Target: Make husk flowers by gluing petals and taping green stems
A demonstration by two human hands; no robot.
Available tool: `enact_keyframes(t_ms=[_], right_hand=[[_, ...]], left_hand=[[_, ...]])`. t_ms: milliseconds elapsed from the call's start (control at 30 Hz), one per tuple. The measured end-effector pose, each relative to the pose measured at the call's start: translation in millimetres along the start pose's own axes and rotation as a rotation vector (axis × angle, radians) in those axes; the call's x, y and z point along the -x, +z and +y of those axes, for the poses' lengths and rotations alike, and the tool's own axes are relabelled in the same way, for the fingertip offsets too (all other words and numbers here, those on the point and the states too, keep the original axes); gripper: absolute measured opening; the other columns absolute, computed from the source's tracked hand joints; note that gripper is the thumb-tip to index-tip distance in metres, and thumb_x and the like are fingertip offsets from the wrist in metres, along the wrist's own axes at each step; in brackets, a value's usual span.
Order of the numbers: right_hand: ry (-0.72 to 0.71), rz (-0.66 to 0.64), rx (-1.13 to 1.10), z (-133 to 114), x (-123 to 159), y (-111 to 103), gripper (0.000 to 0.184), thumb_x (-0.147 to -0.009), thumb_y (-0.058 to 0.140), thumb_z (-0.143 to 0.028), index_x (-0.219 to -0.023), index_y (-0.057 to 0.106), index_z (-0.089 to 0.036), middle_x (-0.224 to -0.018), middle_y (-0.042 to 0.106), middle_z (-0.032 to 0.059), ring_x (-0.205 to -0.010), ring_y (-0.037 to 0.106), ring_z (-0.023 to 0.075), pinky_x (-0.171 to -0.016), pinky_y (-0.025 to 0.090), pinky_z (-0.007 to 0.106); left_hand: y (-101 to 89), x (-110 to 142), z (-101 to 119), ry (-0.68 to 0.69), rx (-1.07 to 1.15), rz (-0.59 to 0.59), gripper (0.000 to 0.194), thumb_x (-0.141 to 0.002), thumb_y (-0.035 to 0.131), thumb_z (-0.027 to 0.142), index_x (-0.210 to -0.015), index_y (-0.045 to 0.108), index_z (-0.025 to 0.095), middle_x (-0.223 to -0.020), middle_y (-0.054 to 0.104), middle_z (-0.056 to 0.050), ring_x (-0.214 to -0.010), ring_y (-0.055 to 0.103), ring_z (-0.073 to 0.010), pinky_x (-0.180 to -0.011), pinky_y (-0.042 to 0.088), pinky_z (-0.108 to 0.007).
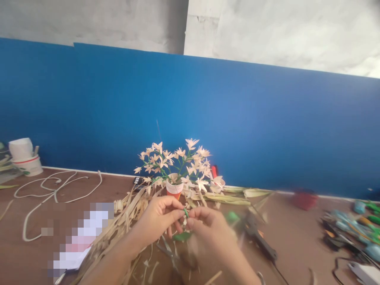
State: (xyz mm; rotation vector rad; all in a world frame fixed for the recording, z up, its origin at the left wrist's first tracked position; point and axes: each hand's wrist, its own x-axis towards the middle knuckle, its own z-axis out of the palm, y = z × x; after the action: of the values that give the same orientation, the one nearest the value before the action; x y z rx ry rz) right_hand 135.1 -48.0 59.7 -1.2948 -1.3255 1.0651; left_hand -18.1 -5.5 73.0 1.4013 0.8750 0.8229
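Observation:
My left hand (158, 218) and my right hand (209, 229) meet over the brown table (297, 237), fingers pinched together on a small green stem piece (185, 212) with pale bits at its tip. A green scrap (181, 236) lies just below the fingers. Right behind the hands stands a red-and-white paper cup (173, 189) holding a bunch of pale handmade flowers (178, 160) on green stems. Dry straw-coloured leaf strips (124, 221) are piled under my left forearm.
A white cord (50, 194) loops at the left, near stacked white cups (23, 156). A black glue gun (258, 237) lies to the right, with a red object (304, 200) and blurred green and teal tools (356, 229) beyond. A blue wall (267, 126) backs the table.

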Motion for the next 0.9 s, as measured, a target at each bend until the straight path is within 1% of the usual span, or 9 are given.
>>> enact_keyframes(t_ms=[100,167,233,333,400,533,700,767,900], right_hand=[[0.069,-0.055,-0.136,-1.0,-1.4,-0.2,0.01,-0.068,0.064,-0.025,-0.067,0.063,-0.015,-0.063,0.065,0.0009,-0.057,0.057,0.0126,-0.057,0.042,0.023],[0.048,-0.01,-0.077,-2.2,-0.3,0.9,0.008,-0.068,0.063,-0.024,-0.067,0.064,-0.016,-0.063,0.065,0.0005,-0.058,0.058,0.0132,-0.058,0.042,0.023],[-0.014,0.081,0.073,-3.2,1.8,1.8,0.006,-0.068,0.061,-0.022,-0.067,0.065,-0.018,-0.065,0.065,0.0005,-0.062,0.059,0.0153,-0.06,0.043,0.025],[-0.144,0.211,0.295,-3.3,4.6,1.7,0.007,-0.069,0.059,-0.022,-0.068,0.066,-0.02,-0.072,0.066,0.0013,-0.075,0.06,0.0198,-0.069,0.043,0.029],[-0.177,0.225,0.347,-3.2,5.3,1.0,0.008,-0.069,0.059,-0.022,-0.069,0.066,-0.021,-0.074,0.067,0.0011,-0.078,0.06,0.0205,-0.072,0.043,0.03],[-0.132,0.121,0.233,-4.7,3.9,0.3,0.008,-0.069,0.058,-0.018,-0.067,0.065,-0.02,-0.068,0.067,-0.0005,-0.068,0.06,0.0167,-0.065,0.045,0.026],[-0.051,0.037,-0.063,-0.3,-0.5,0.8,0.004,-0.068,0.061,-0.019,-0.066,0.064,-0.017,-0.065,0.065,-0.0001,-0.063,0.058,0.0142,-0.062,0.043,0.023],[0.03,-0.065,-0.245,4.4,-3.1,0.0,0.008,-0.067,0.067,-0.023,-0.068,0.064,-0.016,-0.065,0.065,0.001,-0.063,0.057,0.0129,-0.062,0.041,0.023],[0.145,-0.356,-0.518,9.0,-8.0,-2.4,0.019,-0.064,0.072,-0.03,-0.065,0.066,-0.013,-0.063,0.063,0.0027,-0.062,0.055,0.0115,-0.065,0.039,0.023]], left_hand=[[-1.3,0.6,-0.3,-0.004,-0.007,-0.015,0.021,-0.068,0.066,0.034,-0.071,0.056,0.016,-0.048,0.062,0.0,-0.04,0.057,-0.0119,-0.033,0.038,-0.017],[-1.7,0.3,-1.3,-0.044,-0.026,-0.023,0.021,-0.07,0.063,0.035,-0.073,0.056,0.016,-0.044,0.062,0.0,-0.03,0.048,-0.0082,-0.029,0.031,-0.015],[-1.6,-0.3,-2.4,-0.075,-0.026,-0.032,0.021,-0.072,0.061,0.035,-0.075,0.055,0.016,-0.043,0.062,0.0,-0.024,0.041,-0.0058,-0.027,0.027,-0.015],[-1.3,-1.3,-2.7,-0.044,0.014,-0.015,0.018,-0.07,0.063,0.031,-0.072,0.055,0.015,-0.046,0.064,0.0,-0.033,0.051,-0.0082,-0.035,0.038,-0.016],[-1.4,-1.7,-1.8,-0.008,0.031,0.005,0.016,-0.068,0.066,0.028,-0.069,0.056,0.015,-0.047,0.063,0.001,-0.044,0.059,-0.0108,-0.044,0.045,-0.019],[-2.6,-3.2,-1.2,0.014,0.042,0.016,0.014,-0.065,0.068,0.024,-0.067,0.059,0.014,-0.05,0.065,0.0,-0.049,0.061,-0.0125,-0.05,0.048,-0.022],[-2.7,-7.5,-5.1,0.015,0.105,0.001,0.019,-0.064,0.07,0.028,-0.068,0.06,0.013,-0.05,0.065,-0.001,-0.047,0.06,-0.0126,-0.05,0.049,-0.023],[-2.9,-7.8,-5.3,0.021,0.122,-0.002,0.02,-0.062,0.071,0.029,-0.068,0.061,0.012,-0.049,0.065,-0.001,-0.045,0.059,-0.0121,-0.048,0.048,-0.023],[-5.1,-4.0,-2.0,0.041,0.11,-0.017,0.019,-0.061,0.072,0.028,-0.068,0.063,0.012,-0.049,0.063,0.001,-0.044,0.058,-0.0114,-0.047,0.048,-0.022]])
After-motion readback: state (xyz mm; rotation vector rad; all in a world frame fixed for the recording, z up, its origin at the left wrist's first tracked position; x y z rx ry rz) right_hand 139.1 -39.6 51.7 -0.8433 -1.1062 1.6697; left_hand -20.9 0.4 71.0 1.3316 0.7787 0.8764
